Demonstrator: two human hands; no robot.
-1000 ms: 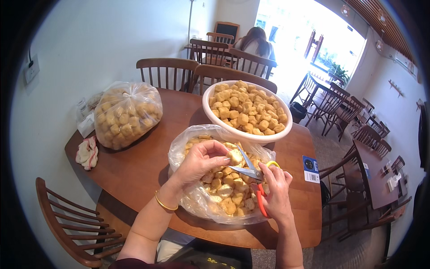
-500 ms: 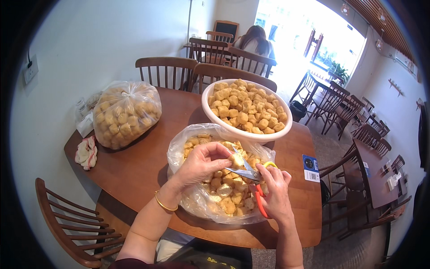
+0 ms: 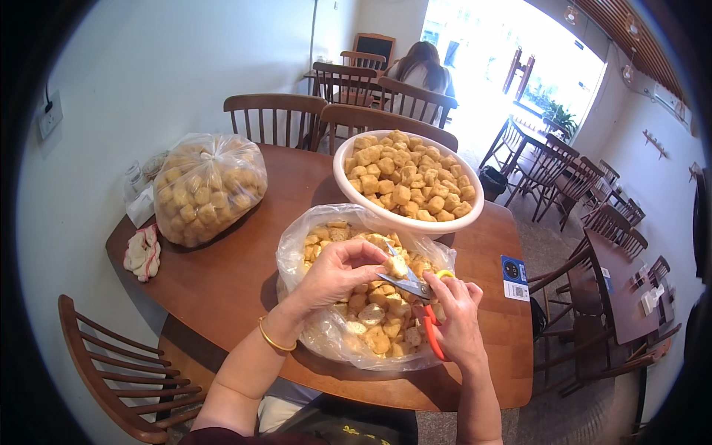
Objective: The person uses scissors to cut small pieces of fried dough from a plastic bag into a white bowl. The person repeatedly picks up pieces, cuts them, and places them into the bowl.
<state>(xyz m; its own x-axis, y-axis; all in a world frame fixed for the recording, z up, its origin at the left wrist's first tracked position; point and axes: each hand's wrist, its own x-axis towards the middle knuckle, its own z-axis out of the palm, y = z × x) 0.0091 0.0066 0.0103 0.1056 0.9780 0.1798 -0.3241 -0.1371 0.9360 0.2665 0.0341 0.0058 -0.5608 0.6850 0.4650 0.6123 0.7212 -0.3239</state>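
Pinched in the fingers of my left hand [image 3: 343, 273] is a fried tofu puff [image 3: 397, 266], its pale inside partly showing. My right hand [image 3: 458, 315] is closed around scissors [image 3: 432, 334] with red and yellow handles. Their blades are spread, right at the puff; whether they cut into it is hard to see. Under both hands lies an open clear plastic bag [image 3: 319, 343] full of tofu puffs [image 3: 377, 340], several of them with pale cut faces. Beyond it stands a white basin [image 3: 454, 225] heaped with whole-looking puffs [image 3: 406, 172].
A tied clear bag of puffs [image 3: 204, 196] stands on the left of the wooden table [image 3: 245, 297], near a crumpled white cloth [image 3: 142, 254]. A blue-and-white card [image 3: 515, 278] lies at the right edge. Chairs [image 3: 119, 371] surround the table; a person [image 3: 423, 74] sits farther back.
The tofu puff and my left fingertips have shifted slightly to the right, closer in between the blades. My right hand with the scissors has hardly moved.
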